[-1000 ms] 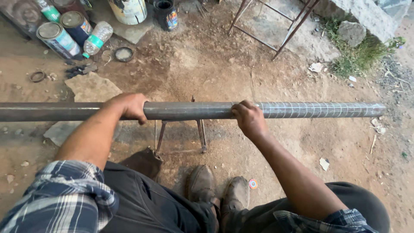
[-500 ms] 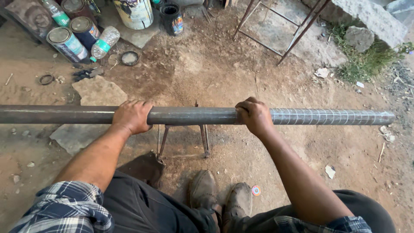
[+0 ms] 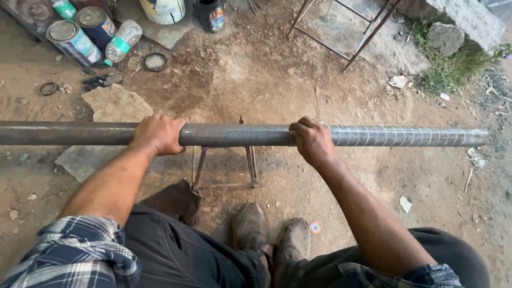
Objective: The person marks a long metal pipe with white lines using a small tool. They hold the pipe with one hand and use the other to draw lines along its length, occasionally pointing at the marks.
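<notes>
A long grey steel pipe (image 3: 240, 135) lies level across the view, resting on a small rusty metal stand (image 3: 224, 168). Its right end carries evenly spaced ring marks (image 3: 405, 136). My left hand (image 3: 158, 134) is wrapped over the pipe left of the stand. My right hand (image 3: 312, 141) grips it to the right of the stand, just before the marked stretch. Both forearms reach out from plaid sleeves. My two dusty shoes (image 3: 272, 237) sit on the dirt below the pipe.
Paint tins (image 3: 72, 40), a plastic bottle (image 3: 121, 41) and a bucket (image 3: 162, 9) stand at the top left. A metal frame (image 3: 341, 32) stands at the top, with stones and grass (image 3: 453, 53) at the top right. Flat stone slabs (image 3: 114, 104) lie under the pipe's left part.
Both hands keep their grip on the pipe; my left hand has slid a little along it, closer to the stand. The view has shifted slightly.
</notes>
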